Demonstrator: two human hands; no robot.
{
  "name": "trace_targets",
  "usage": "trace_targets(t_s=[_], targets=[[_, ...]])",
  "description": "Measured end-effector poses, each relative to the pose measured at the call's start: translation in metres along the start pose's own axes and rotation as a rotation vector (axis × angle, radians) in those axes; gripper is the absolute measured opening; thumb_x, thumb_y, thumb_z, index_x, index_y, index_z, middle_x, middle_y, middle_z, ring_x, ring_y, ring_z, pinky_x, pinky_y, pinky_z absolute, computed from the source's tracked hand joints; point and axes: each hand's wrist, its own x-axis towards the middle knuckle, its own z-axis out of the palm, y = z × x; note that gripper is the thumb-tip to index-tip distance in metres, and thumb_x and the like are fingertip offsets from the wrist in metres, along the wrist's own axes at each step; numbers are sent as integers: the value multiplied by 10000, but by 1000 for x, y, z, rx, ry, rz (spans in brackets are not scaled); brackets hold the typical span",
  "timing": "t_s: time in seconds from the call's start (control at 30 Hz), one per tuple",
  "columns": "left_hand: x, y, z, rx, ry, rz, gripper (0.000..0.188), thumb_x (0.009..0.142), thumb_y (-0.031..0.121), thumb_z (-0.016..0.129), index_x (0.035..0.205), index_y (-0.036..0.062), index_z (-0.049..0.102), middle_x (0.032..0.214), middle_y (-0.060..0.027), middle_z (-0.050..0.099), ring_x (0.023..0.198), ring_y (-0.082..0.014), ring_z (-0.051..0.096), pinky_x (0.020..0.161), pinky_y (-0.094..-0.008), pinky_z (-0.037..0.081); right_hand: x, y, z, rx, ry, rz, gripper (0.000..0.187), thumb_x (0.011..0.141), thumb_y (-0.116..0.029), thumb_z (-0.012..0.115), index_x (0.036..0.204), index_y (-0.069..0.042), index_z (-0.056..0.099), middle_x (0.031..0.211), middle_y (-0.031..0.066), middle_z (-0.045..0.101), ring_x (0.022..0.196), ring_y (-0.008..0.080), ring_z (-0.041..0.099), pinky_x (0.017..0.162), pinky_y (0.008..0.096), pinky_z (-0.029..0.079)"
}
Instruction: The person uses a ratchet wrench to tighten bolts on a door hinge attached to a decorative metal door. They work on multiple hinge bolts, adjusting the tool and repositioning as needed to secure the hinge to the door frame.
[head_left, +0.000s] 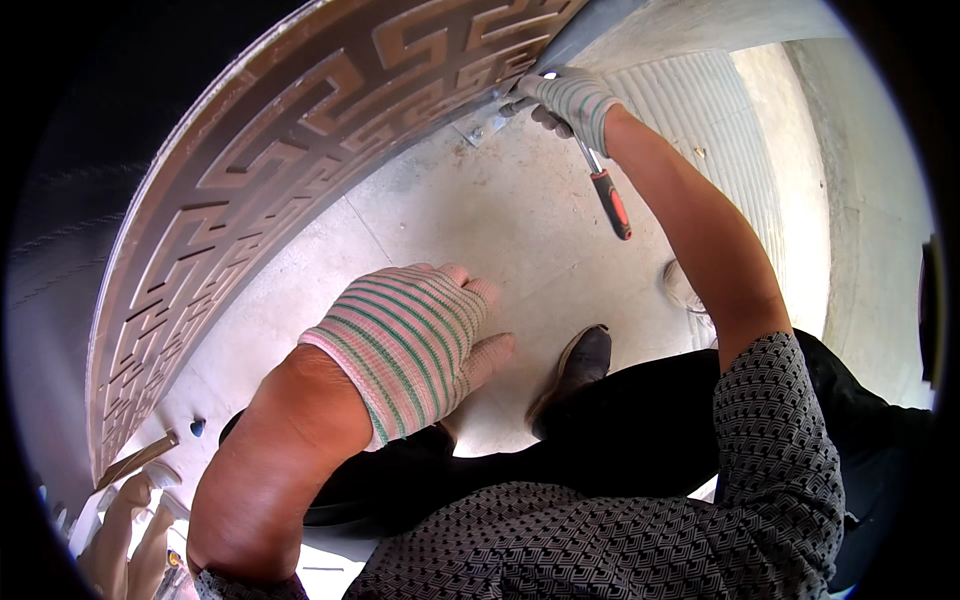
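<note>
My right hand [568, 100], in a striped knit glove, is closed around a tool with a red and black handle [610, 203] whose shaft runs up into my fist. The tool's head meets a small metal bracket [484, 129] at the foot of a patterned metal panel [300, 130] with a maze-like cut-out design. My left hand [410, 345], also gloved, hovers palm down with fingers together, holding nothing, above the pale concrete floor [480, 230]. My dark shoe [577, 367] rests on the floor just right of that hand.
A ribbed concrete strip [700, 130] runs along the right, beside a raised concrete edge [860, 200]. At lower left lie pale curved pieces [130, 520] and a small blue object [197, 427]. A light-coloured shoe [682, 287] shows behind my right forearm.
</note>
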Motion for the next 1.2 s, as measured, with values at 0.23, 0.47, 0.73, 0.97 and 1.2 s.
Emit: trace_targets(t_s=[0.23,0.47,0.73,0.97,1.2], targets=[[4,5,-3,33,-62,-6,510,991,410,611,1236,-35,646,1136,-217,692,1090,-372,670,989,-422,523,-1,17,-20,-719,-18,-373,378,886,-273,692,1191,-50,683,881,99,711,725,211,646,678,341,553],[5,3,0,25,-29,17,501,999,395,600,1242,-41,642,1094,-208,685,1039,-362,671,946,-425,531,1,15,-30,-1052,-68,-557,365,846,-223,664,1182,-81,685,938,162,728,846,323,693,793,404,551],[11,-1,-1,-1,-57,19,497,997,389,605,1223,-53,639,1070,-209,683,1008,-366,671,919,-428,534,1,0,-25,-1181,-148,-532,306,839,-189,642,1122,-81,682,862,198,700,805,362,682,753,433,543],[11,-3,-2,2,-36,42,468,973,365,645,1201,-44,647,1013,-200,689,953,-367,676,876,-430,543,-6,-20,-10,-1410,-182,-575,302,873,-147,601,1157,-63,661,925,183,715,869,364,699,781,457,548],[12,-2,0,-4,5,50,465,964,363,655,1196,-40,662,990,-192,692,941,-364,676,871,-429,542,5,-12,-9,-1484,-160,-727,251,889,-138,612,1121,-55,663,897,179,710,854,368,702,779,462,552]])
